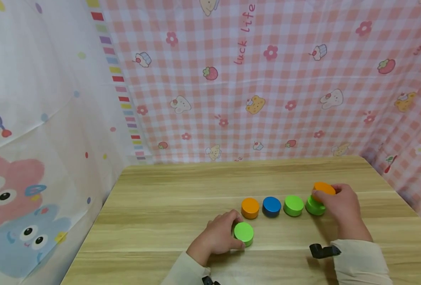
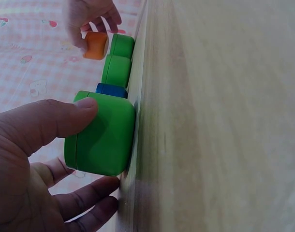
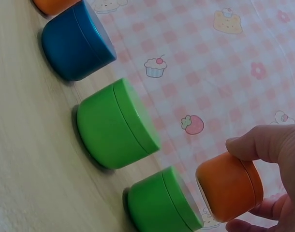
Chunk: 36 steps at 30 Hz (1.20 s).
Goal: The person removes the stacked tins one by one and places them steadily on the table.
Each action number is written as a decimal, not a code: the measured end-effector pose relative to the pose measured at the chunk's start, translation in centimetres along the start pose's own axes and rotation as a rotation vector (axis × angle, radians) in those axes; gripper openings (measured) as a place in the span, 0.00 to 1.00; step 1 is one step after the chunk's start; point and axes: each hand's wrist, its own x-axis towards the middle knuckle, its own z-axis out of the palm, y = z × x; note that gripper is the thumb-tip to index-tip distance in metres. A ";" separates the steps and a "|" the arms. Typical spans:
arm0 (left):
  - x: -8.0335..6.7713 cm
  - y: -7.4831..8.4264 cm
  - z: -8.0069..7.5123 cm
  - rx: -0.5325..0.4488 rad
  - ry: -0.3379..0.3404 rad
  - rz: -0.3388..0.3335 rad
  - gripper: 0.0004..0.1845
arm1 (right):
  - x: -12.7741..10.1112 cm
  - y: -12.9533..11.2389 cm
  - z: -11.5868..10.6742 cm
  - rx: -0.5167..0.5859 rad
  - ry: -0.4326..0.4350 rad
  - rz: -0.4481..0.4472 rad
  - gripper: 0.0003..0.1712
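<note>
Left hand [image 1: 215, 237] clasped around a green pot [image 1: 243, 233], thumb on top, pot resting on the table [image 1: 160, 206], just in front of the orange pot [image 1: 250, 208] at the row's left end. Row from there rightward: blue pot [image 1: 271, 206], green pot [image 1: 293, 205], another green pot [image 1: 314, 206]. Right hand [image 1: 340, 206] pinching a second orange pot [image 1: 323, 188], held tilted just above that last green pot; contact between them not discernible.
</note>
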 end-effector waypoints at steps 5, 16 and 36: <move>0.0 0.1 -0.1 0.000 0.000 0.000 0.29 | 0.2 0.1 -0.3 0.006 0.024 0.020 0.51; 0.0 0.2 0.0 -0.009 0.005 -0.006 0.28 | 0.8 1.5 -0.8 0.028 0.099 0.034 0.52; 0.1 0.1 0.0 -0.008 -0.002 -0.015 0.28 | 1.4 3.1 -1.2 0.028 0.147 0.070 0.49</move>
